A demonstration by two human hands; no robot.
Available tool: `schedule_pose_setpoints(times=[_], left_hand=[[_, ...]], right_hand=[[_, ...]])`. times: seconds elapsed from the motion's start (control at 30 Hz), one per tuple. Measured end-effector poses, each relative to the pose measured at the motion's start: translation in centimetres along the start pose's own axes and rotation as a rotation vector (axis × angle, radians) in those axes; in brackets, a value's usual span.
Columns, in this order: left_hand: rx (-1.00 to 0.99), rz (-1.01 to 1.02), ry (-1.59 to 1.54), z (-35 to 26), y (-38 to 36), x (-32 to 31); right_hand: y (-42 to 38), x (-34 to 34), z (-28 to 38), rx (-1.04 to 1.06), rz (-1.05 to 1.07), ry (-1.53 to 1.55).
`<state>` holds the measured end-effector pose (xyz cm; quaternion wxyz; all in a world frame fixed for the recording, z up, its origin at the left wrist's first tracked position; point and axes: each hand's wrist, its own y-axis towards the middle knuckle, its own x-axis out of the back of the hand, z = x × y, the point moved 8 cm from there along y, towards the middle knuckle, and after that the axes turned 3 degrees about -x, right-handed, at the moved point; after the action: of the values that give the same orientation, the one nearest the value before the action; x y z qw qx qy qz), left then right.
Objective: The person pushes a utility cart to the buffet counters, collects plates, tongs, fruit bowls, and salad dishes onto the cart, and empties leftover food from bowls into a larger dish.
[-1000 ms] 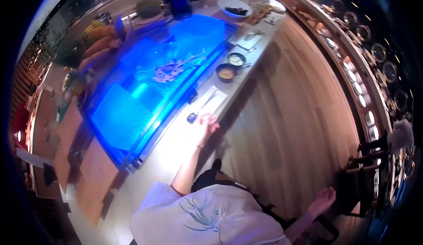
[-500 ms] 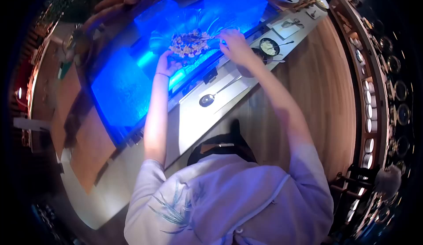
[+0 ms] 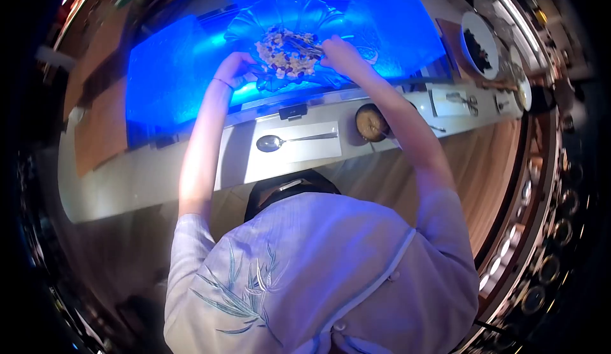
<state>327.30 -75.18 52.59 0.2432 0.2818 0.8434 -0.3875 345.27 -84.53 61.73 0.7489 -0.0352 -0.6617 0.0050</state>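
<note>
A clear glass bowl with a wavy rim (image 3: 328,15) stands on the blue-lit counter, with pale and dark-red chunks of food (image 3: 286,64) heaped in it. My left hand (image 3: 237,69) is closed at the bowl's near left rim, its fingers partly hidden. On the right side of the bowl, my right hand (image 3: 340,55) is wrapped round metal tongs (image 3: 304,45), whose far end lies among the food.
A large spoon (image 3: 270,142) rests on a white rectangular mat (image 3: 305,155) in front of me. Beside my right forearm sits a dark bowl with tan contents (image 3: 371,123). Farther right are a white bowl (image 3: 468,26) of dark pieces and a utensil on a white plate (image 3: 445,107).
My view has turned, so the counter now lies nearly level. The tongs have shifted within the food, while my left hand stays by the rim.
</note>
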Motion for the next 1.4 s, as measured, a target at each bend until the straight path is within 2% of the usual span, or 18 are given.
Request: schedule_pose_setpoints(times=[0.13,0.2,0.23,0.3,0.4,0.47,0.5,0.57,0.6,0.63,0.67,0.87,0.93,1.0,1.07,1.2,1.27,1.4], left_hand=[[-0.006,-0.062,0.069,-0.3,-1.4,-0.7],[-0.068,-0.086,0.020,-0.6,-3.2,-1.9],[-0.233,-0.129,0.084,-1.4,-5.1,-3.9],[-0.257,-0.124,0.012,-1.8,-6.6,-4.8],[-0.362,-0.071,-0.029,-3.9,-11.6,-6.6],[-0.438,-0.137,-0.010,-4.7,-14.4,-4.7],[-0.465,-0.121,-0.041,-4.9,-16.2,-4.9],[-0.497,-0.168,-0.105,-4.7,-18.9,-2.7],[-0.545,-0.204,-0.129,-4.5,-21.0,-2.9],[-0.502,-0.232,-0.197,-3.8,-22.6,-2.1],[-0.509,-0.108,-0.210,-3.4,-24.1,-0.7],[-0.692,-0.447,-0.215,1.2,-35.8,1.5],[-0.844,-0.559,-0.197,2.9,-39.3,1.0],[-0.873,-0.643,-0.164,4.9,-42.2,0.2],[-0.898,-0.660,-0.256,7.7,-44.3,0.0],[-1.022,-0.772,-0.451,13.7,-47.9,0.4],[-1.064,-0.679,-0.449,17.0,-49.3,1.6],[-1.148,-0.818,-0.681,23.1,-51.6,1.0]], right_hand=[[-0.2,3.9,-1.9,0.042,-0.127,0.171],[-1.6,7.4,-2.7,0.085,-0.282,0.310],[-3.2,9.9,-2.9,0.094,-0.369,0.392],[-6.9,13.5,-3.3,0.104,-0.457,0.592],[-11.4,14.1,-3.4,0.054,-0.335,0.637],[-13.7,12.8,-2.4,0.100,-0.195,0.747],[-14.2,11.3,-1.7,0.177,-0.160,0.835],[-14.7,6.6,-0.5,0.140,0.084,0.942],[-14.6,3.7,0.2,0.173,0.113,0.957],[-14.5,1.2,1.0,0.149,0.189,0.897],[-14.2,-1.5,1.5,0.189,0.146,0.835],[-11.8,-13.3,4.2,0.293,0.143,0.548],[-11.8,-15.2,5.3,0.367,0.136,0.489],[-11.8,-15.9,5.7,0.413,0.050,0.448],[-11.6,-17.1,5.3,0.408,0.109,0.473],[-11.2,-16.1,5.9,0.458,-0.064,0.256],[-10.9,-18.0,5.1,0.462,-0.147,0.130],[-10.3,-21.2,3.8,0.466,-0.030,-0.052]])
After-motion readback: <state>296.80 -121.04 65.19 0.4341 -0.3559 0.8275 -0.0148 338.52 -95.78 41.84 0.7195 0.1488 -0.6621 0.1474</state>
